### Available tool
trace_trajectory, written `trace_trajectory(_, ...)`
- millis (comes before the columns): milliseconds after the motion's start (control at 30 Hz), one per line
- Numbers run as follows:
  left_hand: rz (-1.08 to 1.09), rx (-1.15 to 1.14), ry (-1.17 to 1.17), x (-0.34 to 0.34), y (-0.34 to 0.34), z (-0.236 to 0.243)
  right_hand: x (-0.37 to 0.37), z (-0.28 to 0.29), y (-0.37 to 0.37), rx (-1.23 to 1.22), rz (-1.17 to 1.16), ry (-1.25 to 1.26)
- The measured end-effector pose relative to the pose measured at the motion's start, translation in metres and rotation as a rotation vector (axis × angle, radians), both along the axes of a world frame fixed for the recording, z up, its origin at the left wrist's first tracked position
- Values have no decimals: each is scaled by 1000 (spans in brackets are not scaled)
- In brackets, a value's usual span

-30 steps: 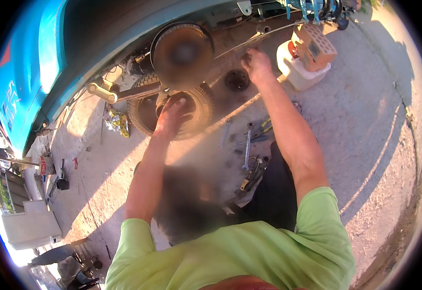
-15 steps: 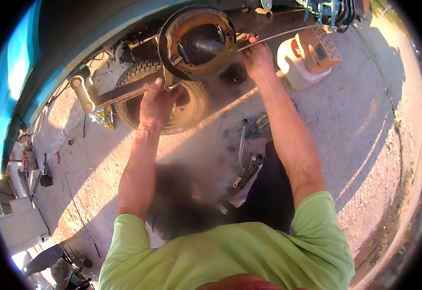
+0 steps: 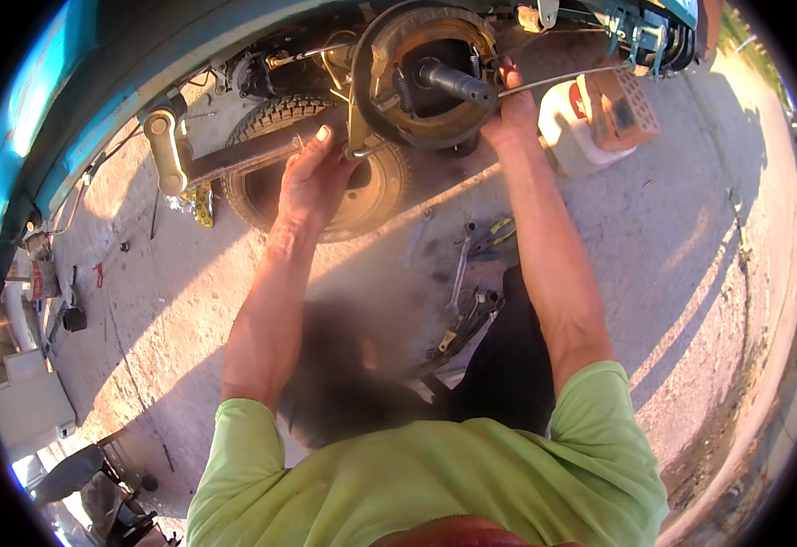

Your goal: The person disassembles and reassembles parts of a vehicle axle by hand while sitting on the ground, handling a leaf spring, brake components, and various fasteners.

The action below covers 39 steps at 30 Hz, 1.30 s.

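Below the blue vehicle body [image 3: 29, 109] is a brake assembly [image 3: 385, 46] with curved shoes, springs and a central spindle [image 3: 453, 82]. My left hand [image 3: 312, 187] is closed at its lower left, thumb up, on the metal bracket under it, beside a flat arm [image 3: 234, 159] with a pivot link [image 3: 166, 150]. My right hand [image 3: 515, 114] is closed at the assembly's right side, beside a long thin rod [image 3: 567, 77]; what its fingers hold is hidden behind the parts. A tyre [image 3: 251, 210] lies on the ground beneath the bracket.
A white container [image 3: 572, 146] with a perforated brick [image 3: 626, 128] on it stands at the right. A wrench [image 3: 461, 264], pliers [image 3: 499, 235] and other tools lie between me and the tyre. Assorted objects [image 3: 75, 314] lie at the left. The concrete ground [image 3: 663, 255] has a sunlit edge.
My left hand has moved up from the wheel to the bracket. My right hand has moved to the assembly's side. The assembly, blurred earlier, now shows clearly, higher and farther right in view.
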<state>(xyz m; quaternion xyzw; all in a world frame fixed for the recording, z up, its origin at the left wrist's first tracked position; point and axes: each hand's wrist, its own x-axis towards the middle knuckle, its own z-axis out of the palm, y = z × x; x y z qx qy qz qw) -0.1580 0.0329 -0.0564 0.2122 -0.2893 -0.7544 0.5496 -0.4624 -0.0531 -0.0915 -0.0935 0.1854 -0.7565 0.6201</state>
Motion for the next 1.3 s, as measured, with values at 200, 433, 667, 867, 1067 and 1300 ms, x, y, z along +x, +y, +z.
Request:
trace_trajectory(200, 30, -5, 55, -5, -4, -4, -17, -35, -22, 29, -140, 464)
trace_trajectory(433, 15, -21, 91, -11, 2, 8, -9, -33, -25, 78, -142, 344)
trace_trajectory(667, 2, -13, 93, -14, 2, 7, 14, 11, -3, 178, -128, 110)
trace_trajectory(867, -2, -8, 99, -19, 3, 10, 16, 26, 4, 220, -101, 22)
trace_trajectory(1067, 3, 20, 87, -15, 2, 8, -1, -18, -29, 73, -94, 318)
trace_trajectory(1300, 42, 55, 101, -23, 7, 20, 0, 13, -4, 89, 187, -10)
